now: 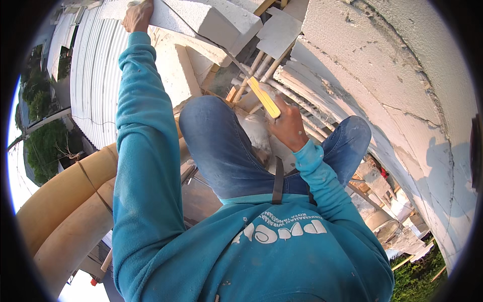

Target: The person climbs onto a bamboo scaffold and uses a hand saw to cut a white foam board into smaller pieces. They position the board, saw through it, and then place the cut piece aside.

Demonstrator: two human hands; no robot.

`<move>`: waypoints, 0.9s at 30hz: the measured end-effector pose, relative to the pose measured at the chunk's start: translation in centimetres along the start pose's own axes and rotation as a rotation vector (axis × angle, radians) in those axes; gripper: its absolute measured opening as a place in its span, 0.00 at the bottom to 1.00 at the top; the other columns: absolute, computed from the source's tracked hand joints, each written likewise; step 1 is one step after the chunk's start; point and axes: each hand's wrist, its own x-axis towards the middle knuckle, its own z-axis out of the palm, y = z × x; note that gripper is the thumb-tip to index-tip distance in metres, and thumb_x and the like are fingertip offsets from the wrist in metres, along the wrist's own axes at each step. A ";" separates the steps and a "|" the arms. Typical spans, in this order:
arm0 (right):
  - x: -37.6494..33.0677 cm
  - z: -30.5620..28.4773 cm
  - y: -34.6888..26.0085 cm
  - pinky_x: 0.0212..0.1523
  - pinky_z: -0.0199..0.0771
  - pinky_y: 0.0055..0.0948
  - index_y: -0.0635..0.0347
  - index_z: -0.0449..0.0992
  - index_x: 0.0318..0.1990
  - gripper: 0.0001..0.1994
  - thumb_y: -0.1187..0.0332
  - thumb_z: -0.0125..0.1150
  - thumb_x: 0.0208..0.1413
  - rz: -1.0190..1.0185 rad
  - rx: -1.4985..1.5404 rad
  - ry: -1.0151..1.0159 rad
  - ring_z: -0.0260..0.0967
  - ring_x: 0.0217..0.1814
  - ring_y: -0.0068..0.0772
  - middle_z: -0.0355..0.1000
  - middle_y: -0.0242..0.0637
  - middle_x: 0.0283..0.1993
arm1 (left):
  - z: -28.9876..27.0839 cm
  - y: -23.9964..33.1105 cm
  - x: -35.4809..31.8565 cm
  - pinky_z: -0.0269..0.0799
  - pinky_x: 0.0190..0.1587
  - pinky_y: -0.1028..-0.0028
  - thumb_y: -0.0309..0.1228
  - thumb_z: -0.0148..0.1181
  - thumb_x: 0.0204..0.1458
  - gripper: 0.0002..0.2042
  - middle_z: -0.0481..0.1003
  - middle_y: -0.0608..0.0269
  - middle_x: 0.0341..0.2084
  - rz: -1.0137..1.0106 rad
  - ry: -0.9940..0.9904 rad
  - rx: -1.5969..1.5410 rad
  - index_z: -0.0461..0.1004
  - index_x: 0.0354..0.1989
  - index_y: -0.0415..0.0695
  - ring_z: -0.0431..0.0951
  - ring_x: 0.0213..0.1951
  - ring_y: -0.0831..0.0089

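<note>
My right hand (290, 125) is closed around the yellow handle (263, 96) of a hand saw, in front of my knees. Its thin blade (236, 63) runs up and left to a white lightweight concrete block (206, 22). A narrow dark line crosses the block in line with the blade, which I see nearly edge-on. At the upper left, my left arm is stretched out. My left hand (137, 16) grips the block's left part with bent fingers; some fingertips are cut off by the view's edge.
A rough block wall (392, 75) rises on the right. Below the block are more pale blocks (176, 75) and bamboo poles (266, 68). Thick bamboo (75, 189) passes on the left, beside a corrugated metal roof (98, 70). The ground lies far below at both sides.
</note>
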 end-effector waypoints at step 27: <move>4.2 1.5 -2.1 0.33 0.75 0.46 0.58 0.63 0.67 0.34 0.52 0.63 0.57 -0.139 0.139 -0.032 0.76 0.32 0.55 0.77 0.52 0.30 | -3.1 -0.1 -4.3 0.58 0.67 0.59 0.63 0.57 0.47 0.47 0.65 0.36 0.63 -0.141 0.057 -0.059 0.60 0.69 0.41 0.61 0.67 0.45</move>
